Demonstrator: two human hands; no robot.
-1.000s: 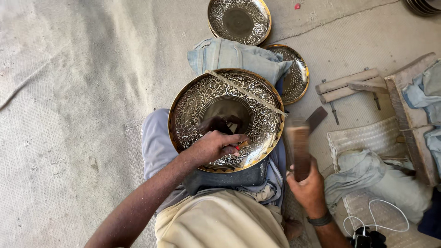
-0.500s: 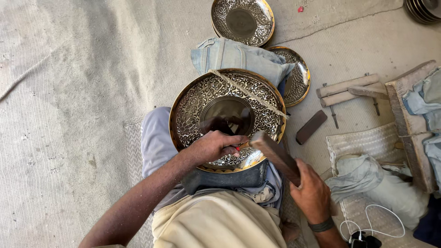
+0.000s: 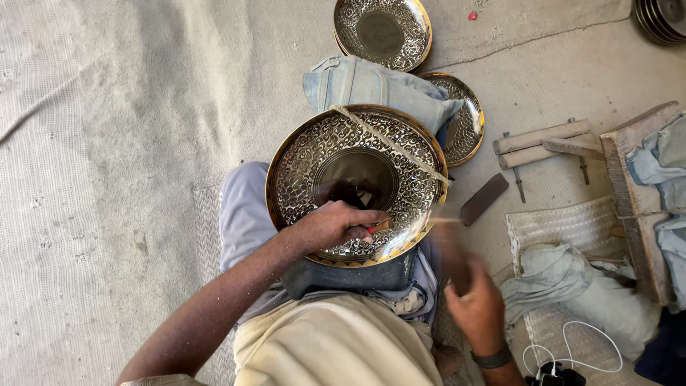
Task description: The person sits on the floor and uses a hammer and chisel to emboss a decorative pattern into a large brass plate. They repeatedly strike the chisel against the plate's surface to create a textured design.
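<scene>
Head view: I see the large embossed brass plate (image 3: 356, 182) resting on the person's lap, its far rim against a folded denim cloth (image 3: 375, 86), with the left hand (image 3: 332, 225) closed around a small red-tipped tool (image 3: 369, 230) pressed to the plate's near rim. The right hand (image 3: 475, 307) grips a wooden mallet (image 3: 450, 246), motion-blurred just beside the plate's right edge. Two smaller brass plates (image 3: 382, 32) lie beyond; a dark block (image 3: 484, 199) sits right.
</scene>
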